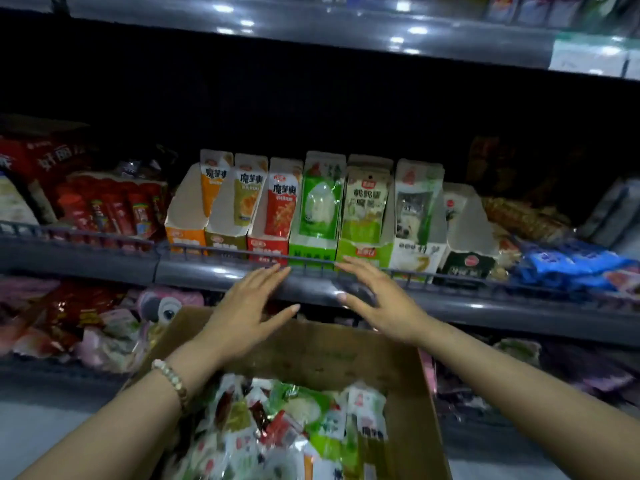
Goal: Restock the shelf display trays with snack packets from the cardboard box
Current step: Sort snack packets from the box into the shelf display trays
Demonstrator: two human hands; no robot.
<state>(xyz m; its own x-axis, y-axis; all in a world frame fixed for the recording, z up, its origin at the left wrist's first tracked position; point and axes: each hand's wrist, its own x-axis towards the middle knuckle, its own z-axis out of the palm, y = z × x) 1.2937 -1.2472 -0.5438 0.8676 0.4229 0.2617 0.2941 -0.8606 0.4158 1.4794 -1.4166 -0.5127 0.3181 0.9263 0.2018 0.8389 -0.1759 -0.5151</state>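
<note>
Your left hand (247,306) and right hand (375,299) are both released, fingers straight and spread, holding nothing, side by side in front of the grey shelf edge (214,277). The cardboard box (311,348) sits at 6 o'clock beneath your wrists, with loose snack packets (294,420) heaped inside. The display trays (311,244) stand upright in a row at 12 o'clock from your fingertips, just behind the shelf's wire rail.

"魔芋爽" stands in dark characters on the orange packet (215,174), the olive packet (247,180) and the red packet (285,189). The pale green packet (369,195) reads "鹌鹑蛋". The red box (59,161) at far left shows "好丽". A white packet (372,432) in the cardboard box (311,351) shows "魔芋"; other print is too blurred to read
</note>
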